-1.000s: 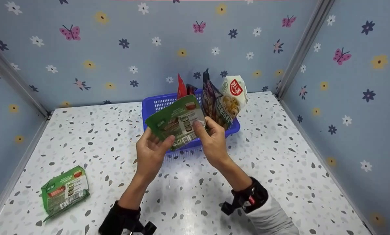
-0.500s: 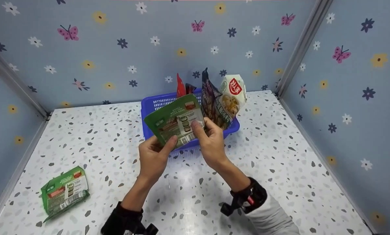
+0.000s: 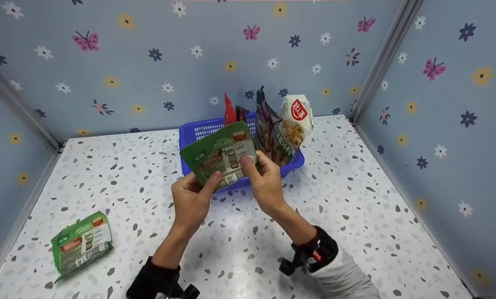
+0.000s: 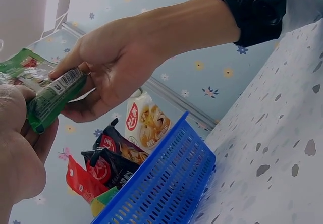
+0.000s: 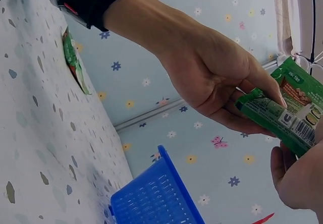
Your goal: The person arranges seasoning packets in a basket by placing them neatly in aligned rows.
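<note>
A green food packet (image 3: 214, 155) with a printed back and barcode is held up in front of the blue basket (image 3: 295, 164). My left hand (image 3: 192, 203) pinches its lower left part, thumb on the printed face. On the lower right side, my right hand (image 3: 268, 185) grips it with the thumb over the face. Both wrist views show the packet between the hands, above the table; its far face is hidden in the head view. Inside the basket stand a dark packet (image 3: 266, 133), a white packet (image 3: 297, 118) with a red label and a red packet (image 3: 229, 111).
A second green packet (image 3: 83, 243) lies flat on the speckled table (image 3: 140, 216) at the front left. Flowered blue panels (image 3: 198, 74) close the back and sides, joined by grey metal posts (image 3: 383, 54). The basket stands near the back panel.
Both hands and the packet have shifted slightly left. My left hand has changed its hold along the packet's lower left edge, its fingers now tucked more behind it.
</note>
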Demonstrator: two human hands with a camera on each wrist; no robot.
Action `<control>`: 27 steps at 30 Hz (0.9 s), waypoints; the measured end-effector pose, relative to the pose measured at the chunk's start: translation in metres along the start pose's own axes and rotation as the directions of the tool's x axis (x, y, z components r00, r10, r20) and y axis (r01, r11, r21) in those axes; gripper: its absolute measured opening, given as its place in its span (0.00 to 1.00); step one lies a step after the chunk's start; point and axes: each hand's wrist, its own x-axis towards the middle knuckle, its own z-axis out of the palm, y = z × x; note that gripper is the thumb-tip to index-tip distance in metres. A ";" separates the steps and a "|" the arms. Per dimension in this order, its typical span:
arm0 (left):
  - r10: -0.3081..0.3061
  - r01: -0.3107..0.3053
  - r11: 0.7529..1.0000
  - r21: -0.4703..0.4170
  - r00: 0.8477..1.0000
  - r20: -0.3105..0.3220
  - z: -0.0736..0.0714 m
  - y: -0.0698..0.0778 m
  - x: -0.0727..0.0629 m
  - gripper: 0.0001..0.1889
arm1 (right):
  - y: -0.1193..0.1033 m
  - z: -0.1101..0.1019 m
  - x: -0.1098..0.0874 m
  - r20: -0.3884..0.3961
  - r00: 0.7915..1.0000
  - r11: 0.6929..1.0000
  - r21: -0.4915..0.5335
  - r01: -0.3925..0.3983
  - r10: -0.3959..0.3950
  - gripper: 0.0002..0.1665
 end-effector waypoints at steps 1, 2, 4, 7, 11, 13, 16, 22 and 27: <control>0.006 -0.006 1.000 0.005 1.000 -0.007 -0.001 0.000 0.000 0.12 | 0.001 0.001 0.000 0.006 1.000 1.000 -0.001 0.008 -0.008 0.15; 0.016 -0.016 1.000 0.013 1.000 -0.017 -0.002 0.001 0.001 0.12 | 0.001 0.002 0.000 0.015 1.000 1.000 -0.001 0.019 -0.019 0.16; 0.041 -0.039 0.999 0.037 0.998 -0.043 -0.005 0.001 0.002 0.12 | 0.001 0.003 -0.001 0.028 0.998 0.999 -0.001 0.050 -0.050 0.22; 0.105 -0.095 0.990 0.100 0.990 -0.099 -0.009 0.002 0.005 0.11 | 0.002 0.004 -0.001 0.019 0.992 0.992 -0.018 0.126 -0.125 0.29; 0.234 -0.203 0.962 0.184 0.958 -0.165 -0.013 0.003 0.009 0.10 | 0.003 0.005 -0.001 -0.002 0.974 0.973 -0.051 0.227 -0.227 0.34; 0.319 -0.283 0.937 0.203 0.931 -0.174 -0.015 0.003 0.010 0.11 | 0.003 0.006 -0.002 0.003 0.967 0.965 -0.058 0.254 -0.255 0.35; 0.453 -0.404 0.878 0.255 0.875 -0.174 -0.017 0.001 0.012 0.15 | 0.002 0.007 -0.004 0.027 0.961 0.958 -0.080 0.276 -0.275 0.36; 0.657 -0.547 0.705 0.451 0.743 -0.126 -0.017 -0.003 0.011 0.20 | -0.003 0.009 -0.013 0.090 0.944 0.931 -0.161 0.327 -0.316 0.38; 0.762 -0.618 0.560 0.552 0.645 -0.051 -0.012 -0.006 0.010 0.20 | -0.011 0.011 -0.022 0.130 0.957 0.950 -0.144 0.276 -0.258 0.44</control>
